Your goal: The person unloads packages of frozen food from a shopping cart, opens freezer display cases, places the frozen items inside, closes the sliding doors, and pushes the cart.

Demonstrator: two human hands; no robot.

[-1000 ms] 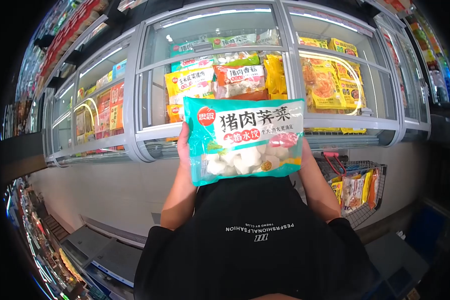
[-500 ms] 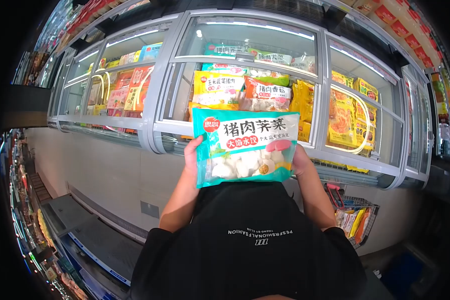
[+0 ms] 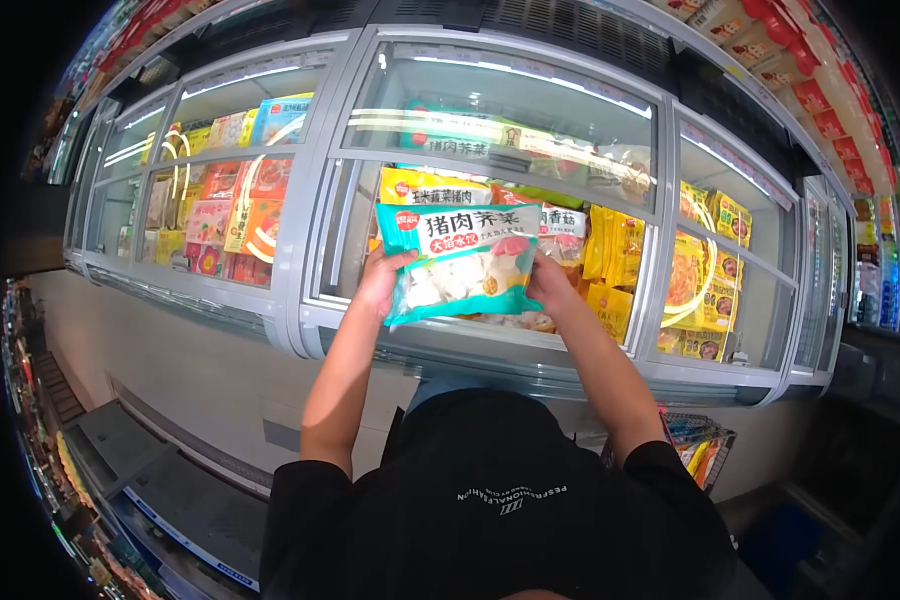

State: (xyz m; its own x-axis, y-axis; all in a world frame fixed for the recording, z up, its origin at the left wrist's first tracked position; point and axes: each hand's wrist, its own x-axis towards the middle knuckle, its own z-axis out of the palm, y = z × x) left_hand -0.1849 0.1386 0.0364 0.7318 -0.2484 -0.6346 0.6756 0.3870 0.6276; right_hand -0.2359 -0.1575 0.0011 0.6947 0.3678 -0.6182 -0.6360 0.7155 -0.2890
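A teal and white bag of frozen dumplings [image 3: 460, 262] is held out over the front edge of the chest freezer [image 3: 430, 345], its printed face toward me. White dumplings show through its clear window. My left hand [image 3: 382, 278] grips the bag's left edge, thumb on the front. On the opposite edge my right hand [image 3: 550, 283] is closed, with its fingers partly hidden behind the bag. Just beyond lie a yellow dumpling bag [image 3: 432, 188] and an orange and white bag [image 3: 567, 222], both partly covered by the held one.
A sliding glass lid [image 3: 500, 110] covers the freezer's rear part. Yellow packets [image 3: 615, 245] stand at the right inside. Neighbouring sections hold colourful boxes [image 3: 210, 215]. A wire shopping basket [image 3: 705, 440] with packets sits low at right, and a dark low shelf [image 3: 160, 490] at lower left.
Both hands have carried the dumpling bag forward, away from my body and over the freezer opening. My arms are stretched further out, and the view has shifted slightly.
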